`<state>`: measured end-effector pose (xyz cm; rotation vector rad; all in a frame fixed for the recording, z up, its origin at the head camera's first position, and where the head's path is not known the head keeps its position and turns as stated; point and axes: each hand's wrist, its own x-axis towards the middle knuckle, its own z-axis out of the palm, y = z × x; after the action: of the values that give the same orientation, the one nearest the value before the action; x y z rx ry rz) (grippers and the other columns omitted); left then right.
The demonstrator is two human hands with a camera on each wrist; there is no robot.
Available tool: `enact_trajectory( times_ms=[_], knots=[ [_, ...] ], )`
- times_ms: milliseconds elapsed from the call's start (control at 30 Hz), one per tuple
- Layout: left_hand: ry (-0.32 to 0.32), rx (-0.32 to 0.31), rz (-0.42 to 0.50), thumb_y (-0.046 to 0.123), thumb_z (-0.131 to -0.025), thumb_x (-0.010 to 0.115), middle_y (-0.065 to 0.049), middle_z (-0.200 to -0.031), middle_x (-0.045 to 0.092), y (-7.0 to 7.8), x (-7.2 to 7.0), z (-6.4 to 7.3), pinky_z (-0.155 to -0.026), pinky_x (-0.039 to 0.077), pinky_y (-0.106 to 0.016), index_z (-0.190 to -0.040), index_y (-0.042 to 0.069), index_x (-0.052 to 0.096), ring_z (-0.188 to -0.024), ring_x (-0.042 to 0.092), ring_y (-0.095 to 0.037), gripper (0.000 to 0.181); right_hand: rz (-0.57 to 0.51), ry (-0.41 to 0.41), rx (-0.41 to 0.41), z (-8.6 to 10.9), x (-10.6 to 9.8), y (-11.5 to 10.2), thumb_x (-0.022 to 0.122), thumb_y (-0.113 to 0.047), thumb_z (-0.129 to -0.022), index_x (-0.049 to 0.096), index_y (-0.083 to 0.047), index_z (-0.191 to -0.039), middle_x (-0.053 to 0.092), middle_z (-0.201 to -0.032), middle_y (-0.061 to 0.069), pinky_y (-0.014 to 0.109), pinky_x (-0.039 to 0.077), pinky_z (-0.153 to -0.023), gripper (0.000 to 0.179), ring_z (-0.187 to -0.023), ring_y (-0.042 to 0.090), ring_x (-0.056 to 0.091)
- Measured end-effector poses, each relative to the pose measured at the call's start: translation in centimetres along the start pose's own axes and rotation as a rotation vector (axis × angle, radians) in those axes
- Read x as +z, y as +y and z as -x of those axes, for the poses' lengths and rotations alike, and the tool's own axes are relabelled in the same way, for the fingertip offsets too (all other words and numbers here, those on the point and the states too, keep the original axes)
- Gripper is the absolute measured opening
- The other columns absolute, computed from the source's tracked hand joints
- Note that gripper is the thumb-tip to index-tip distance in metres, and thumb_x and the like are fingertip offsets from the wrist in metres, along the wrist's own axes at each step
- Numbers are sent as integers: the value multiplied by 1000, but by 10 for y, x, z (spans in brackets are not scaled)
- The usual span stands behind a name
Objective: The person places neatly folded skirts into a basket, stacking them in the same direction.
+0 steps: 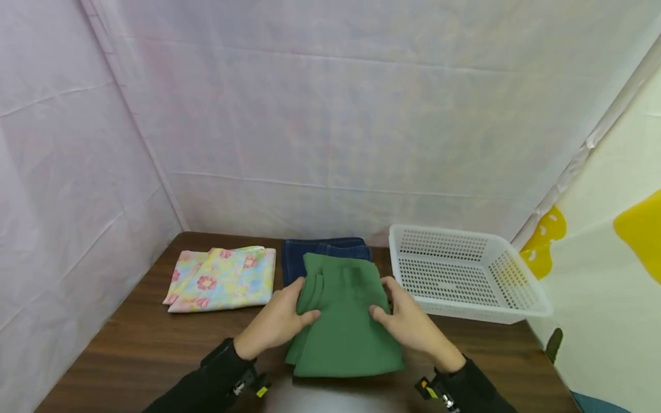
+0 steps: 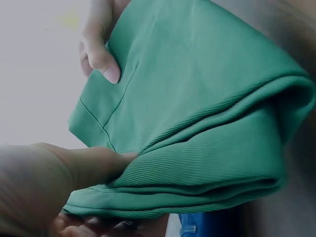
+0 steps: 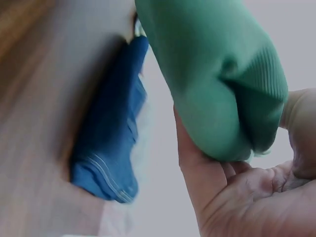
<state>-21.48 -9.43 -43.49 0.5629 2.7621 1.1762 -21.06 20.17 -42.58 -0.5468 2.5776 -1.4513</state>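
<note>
Holding a folded green garment [image 1: 351, 327] by its two sides, above the brown table [image 1: 155, 344].
Seen from the head, the left hand [image 1: 280, 318] grips the garment's nine-o'clock side, thumb on top and fingers beneath; the right hand [image 1: 410, 324] grips its three-o'clock side, thumb likewise on top. At twelve o'clock lies folded dark-blue denim [image 1: 295, 264], partly hidden behind the garment. Toward ten o'clock lies a folded flowered cloth [image 1: 232, 281]; toward two o'clock stands a white perforated basket [image 1: 459, 308]. Farther out at twelve o'clock hangs a pale sheet [image 1: 330, 126].
</note>
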Motion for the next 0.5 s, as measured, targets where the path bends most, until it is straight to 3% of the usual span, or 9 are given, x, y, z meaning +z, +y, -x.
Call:
enact_trajectory(
  times_ms=[100,233,500],
  knots=[
    [50,33,22,35,-95,73,-19,-142,51,5,-1,-10,-90,52,-43,-153,4,32,-124,55,-34,78,23,75,-5,-4,-10,-2,66,-17,-100,40,-15,-143,62,-122,13,38,57,-74,51,-99,25,66],
    [97,54,68,37,-93,75,-15,-130,58,15,-2,-24,-78,55,-37,-147,10,38,-116,60,-31,70,48,141,-16,-11,-25,-3,66,-14,-100,35,-10,-148,58,-133,21,39,58,-75,57,-105,29,66],
    [70,115,217,31,-95,73,-16,-136,56,38,3,-55,-82,54,-33,-160,18,14,-111,63,-25,89,183,256,12,-19,-64,-6,64,-15,-101,32,-7,-151,52,-140,26,49,56,-81,60,-114,39,60]
  ],
)
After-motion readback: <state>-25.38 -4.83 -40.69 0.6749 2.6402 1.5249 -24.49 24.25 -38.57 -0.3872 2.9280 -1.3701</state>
